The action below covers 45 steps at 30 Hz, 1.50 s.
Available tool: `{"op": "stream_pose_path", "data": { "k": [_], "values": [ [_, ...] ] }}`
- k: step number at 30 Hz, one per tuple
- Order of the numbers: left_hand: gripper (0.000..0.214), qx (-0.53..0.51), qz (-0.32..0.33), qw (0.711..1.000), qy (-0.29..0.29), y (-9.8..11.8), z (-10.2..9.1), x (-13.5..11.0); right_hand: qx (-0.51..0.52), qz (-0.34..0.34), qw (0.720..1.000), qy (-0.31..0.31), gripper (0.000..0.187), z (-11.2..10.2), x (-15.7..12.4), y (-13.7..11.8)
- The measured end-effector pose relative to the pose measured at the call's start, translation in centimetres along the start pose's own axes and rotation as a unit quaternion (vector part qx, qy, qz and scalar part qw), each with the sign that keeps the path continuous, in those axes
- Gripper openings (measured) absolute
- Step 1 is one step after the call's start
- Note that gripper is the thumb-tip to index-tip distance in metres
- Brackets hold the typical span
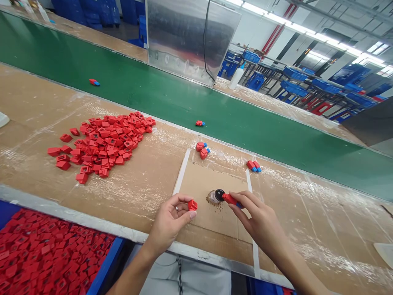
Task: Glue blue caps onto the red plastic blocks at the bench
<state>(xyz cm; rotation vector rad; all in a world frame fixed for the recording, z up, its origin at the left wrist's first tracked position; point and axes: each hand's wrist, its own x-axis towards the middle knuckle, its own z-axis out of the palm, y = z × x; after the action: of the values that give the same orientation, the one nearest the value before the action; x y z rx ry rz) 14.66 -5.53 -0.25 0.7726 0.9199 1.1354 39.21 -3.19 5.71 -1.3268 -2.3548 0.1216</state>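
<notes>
Left hand (167, 223) up over the near edge of the bench, fingers (181, 200) closed, thumb and fingertips pinching a red square housing (192, 205) from both sides. A plain ring (177, 208) on one finger! Right hand (260, 223) just beside it, fingers curled firmly around a red-and-blue part (231, 200), the red end touching a small clear jar (214, 197) with a black disc at its mouth. Jar lying tilted on a cardboard sheet (211, 221), brown grains (218, 207) scattered right below it. White tape strips (181, 172) along the sheet's left side, another along its right. Just past the sheet's far edge, two red-and-blue pieces (202, 149), and two more (253, 166) off to the right. Over toward the left, a big heap of red housings (104, 143) spread across the bench (39, 98). Down at the near left corner, a blue bin (106, 262) packed with red pieces. Beyond the far edge, a green conveyor belt (184, 102) with a lone red-and-blue part (199, 123) on it!
</notes>
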Motion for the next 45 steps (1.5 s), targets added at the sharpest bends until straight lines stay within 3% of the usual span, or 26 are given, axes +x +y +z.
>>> {"op": "stream_pose_path", "data": {
  "k": [10,17,26,45],
  "values": [
    [0.03,-0.025,-0.01,1.0,-0.015,0.0,0.1,0.1,-0.005,0.014,0.999,0.037,0.021,-0.6,0.7,-0.2],
    [0.032,-0.045,-0.029,0.998,-0.032,0.4,0.0,-0.1,0.077,0.07,0.992,0.072,0.017,-1.1,0.6,-1.2],
    [0.028,-0.033,-0.032,0.996,-0.075,0.4,-0.2,-0.1,0.223,0.07,0.972,0.036,0.021,1.2,0.5,-6.2],
    [0.024,-0.008,-0.04,0.995,-0.088,0.4,-0.3,-0.3,0.263,0.058,0.963,-0.02,0.012,2.9,-0.2,-6.6]
  ]
}}
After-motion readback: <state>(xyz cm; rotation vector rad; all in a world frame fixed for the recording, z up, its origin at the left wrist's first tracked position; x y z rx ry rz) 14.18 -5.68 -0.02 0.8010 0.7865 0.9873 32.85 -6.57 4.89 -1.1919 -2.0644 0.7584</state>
